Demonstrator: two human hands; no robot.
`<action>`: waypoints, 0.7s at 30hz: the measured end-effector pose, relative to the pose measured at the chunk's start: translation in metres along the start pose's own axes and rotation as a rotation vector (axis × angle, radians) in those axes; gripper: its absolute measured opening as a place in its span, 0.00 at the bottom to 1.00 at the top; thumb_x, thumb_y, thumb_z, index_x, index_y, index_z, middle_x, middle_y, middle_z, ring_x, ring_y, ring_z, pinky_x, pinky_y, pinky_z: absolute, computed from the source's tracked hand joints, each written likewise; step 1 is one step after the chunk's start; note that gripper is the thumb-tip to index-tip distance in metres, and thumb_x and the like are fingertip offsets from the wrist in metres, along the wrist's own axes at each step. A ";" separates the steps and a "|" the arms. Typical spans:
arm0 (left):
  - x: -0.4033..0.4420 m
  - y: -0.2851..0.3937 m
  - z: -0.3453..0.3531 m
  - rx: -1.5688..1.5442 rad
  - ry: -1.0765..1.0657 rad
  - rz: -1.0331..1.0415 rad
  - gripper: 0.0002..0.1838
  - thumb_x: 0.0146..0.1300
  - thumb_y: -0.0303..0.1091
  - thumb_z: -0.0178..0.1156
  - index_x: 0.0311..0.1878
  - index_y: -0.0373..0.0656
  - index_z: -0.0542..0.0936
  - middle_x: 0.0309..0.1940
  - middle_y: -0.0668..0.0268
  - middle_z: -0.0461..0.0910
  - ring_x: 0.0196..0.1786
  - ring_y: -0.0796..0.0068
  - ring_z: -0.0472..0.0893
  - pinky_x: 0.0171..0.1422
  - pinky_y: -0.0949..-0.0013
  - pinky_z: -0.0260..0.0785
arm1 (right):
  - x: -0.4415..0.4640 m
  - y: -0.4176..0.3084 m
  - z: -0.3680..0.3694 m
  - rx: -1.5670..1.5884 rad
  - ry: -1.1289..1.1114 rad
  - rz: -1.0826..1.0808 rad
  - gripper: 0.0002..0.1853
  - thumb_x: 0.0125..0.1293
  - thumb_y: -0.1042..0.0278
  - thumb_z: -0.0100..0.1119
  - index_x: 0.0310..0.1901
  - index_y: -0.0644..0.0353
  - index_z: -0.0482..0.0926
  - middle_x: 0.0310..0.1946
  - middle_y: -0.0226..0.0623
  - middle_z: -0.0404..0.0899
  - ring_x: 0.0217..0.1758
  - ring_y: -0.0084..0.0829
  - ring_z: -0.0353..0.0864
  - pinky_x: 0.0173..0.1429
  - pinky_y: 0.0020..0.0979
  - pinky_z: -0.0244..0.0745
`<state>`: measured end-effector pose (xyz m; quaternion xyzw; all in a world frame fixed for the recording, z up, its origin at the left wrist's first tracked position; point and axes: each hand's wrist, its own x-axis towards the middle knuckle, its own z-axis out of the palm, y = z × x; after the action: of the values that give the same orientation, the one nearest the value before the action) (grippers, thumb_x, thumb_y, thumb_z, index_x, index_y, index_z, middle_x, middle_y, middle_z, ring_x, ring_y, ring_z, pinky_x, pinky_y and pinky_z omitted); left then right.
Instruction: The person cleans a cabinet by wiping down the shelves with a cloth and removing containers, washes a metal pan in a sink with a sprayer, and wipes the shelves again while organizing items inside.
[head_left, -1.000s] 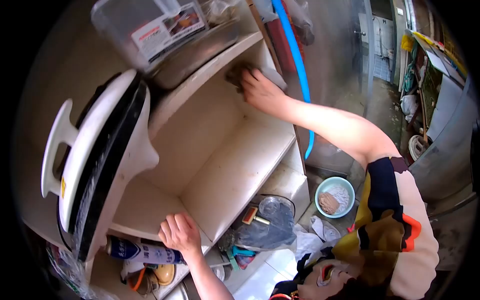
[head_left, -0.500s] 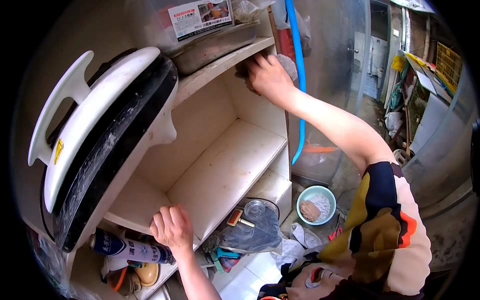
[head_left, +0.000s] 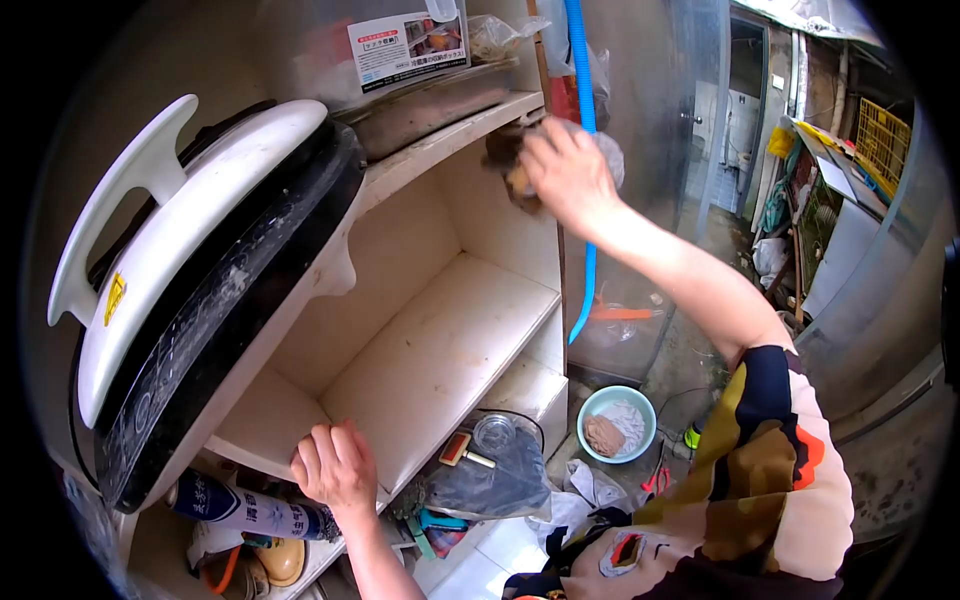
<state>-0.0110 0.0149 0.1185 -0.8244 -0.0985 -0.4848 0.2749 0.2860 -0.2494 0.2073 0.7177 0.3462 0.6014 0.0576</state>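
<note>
Up at the top front corner of the open off-white cabinet compartment (head_left: 440, 330), your right hand (head_left: 572, 178) has its fingers bent over a bunched grey-brown cloth (head_left: 513, 172). The cloth lies against the upper part of the compartment's side wall, just below the shelf board (head_left: 450, 140), and a paler grey part shows on the far side of your hand, by the blue corrugated hose (head_left: 583, 100). Your left hand (head_left: 337, 468) is at the compartment's lower front edge, fingers curled in and knuckles up; you show no object in it, though you can't tell from this view how firmly the fingertips meet the edge. Just beneath that hand lies a blue-and-white aerosol can (head_left: 245, 510) on its side. To the left, a white-and-black electric pan (head_left: 150, 240) with a large white handle stands tilted, close to the cabinet front. Above the compartment, the shelf board bears a clear plastic box with a printed label (head_left: 408, 48) and a shallow tray (head_left: 430, 112). Below and to the right, you have a wooden-backed brush (head_left: 467, 450) beside a clear round container (head_left: 493, 432) on dark plastic, and a pale turquoise basin (head_left: 584, 440) on the floor with brown and white cloths (head_left: 615, 430) inside.
</note>
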 end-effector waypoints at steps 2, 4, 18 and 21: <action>0.001 0.000 0.000 -0.008 -0.003 0.006 0.07 0.50 0.31 0.59 0.25 0.46 0.69 0.25 0.67 0.70 0.31 0.67 0.71 0.39 0.66 0.59 | -0.004 0.001 -0.002 -0.041 -0.025 -0.038 0.14 0.47 0.66 0.54 0.37 0.62 0.77 0.40 0.36 0.73 0.56 0.38 0.68 0.49 0.36 0.64; 0.000 0.000 -0.002 -0.014 -0.012 0.003 0.07 0.50 0.31 0.59 0.25 0.46 0.69 0.25 0.67 0.70 0.31 0.67 0.72 0.39 0.66 0.59 | -0.040 -0.019 0.004 -0.100 -0.219 -0.121 0.14 0.45 0.64 0.54 0.33 0.62 0.79 0.41 0.37 0.74 0.57 0.39 0.67 0.45 0.35 0.63; -0.003 -0.002 -0.003 -0.027 -0.054 -0.004 0.06 0.51 0.31 0.59 0.25 0.47 0.70 0.25 0.67 0.69 0.32 0.67 0.71 0.41 0.66 0.60 | -0.001 -0.022 0.007 -0.043 -0.142 -0.024 0.08 0.45 0.65 0.57 0.25 0.59 0.80 0.31 0.36 0.75 0.45 0.36 0.67 0.44 0.33 0.62; -0.001 -0.002 -0.001 -0.015 -0.048 -0.007 0.06 0.51 0.31 0.59 0.25 0.47 0.70 0.25 0.67 0.69 0.32 0.68 0.71 0.41 0.67 0.60 | -0.002 -0.037 0.010 -0.102 -0.209 -0.025 0.11 0.48 0.65 0.55 0.30 0.60 0.82 0.35 0.39 0.76 0.48 0.38 0.67 0.46 0.34 0.61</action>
<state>-0.0136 0.0160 0.1188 -0.8375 -0.1042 -0.4666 0.2645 0.2785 -0.2193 0.1842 0.7683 0.3162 0.5392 0.1376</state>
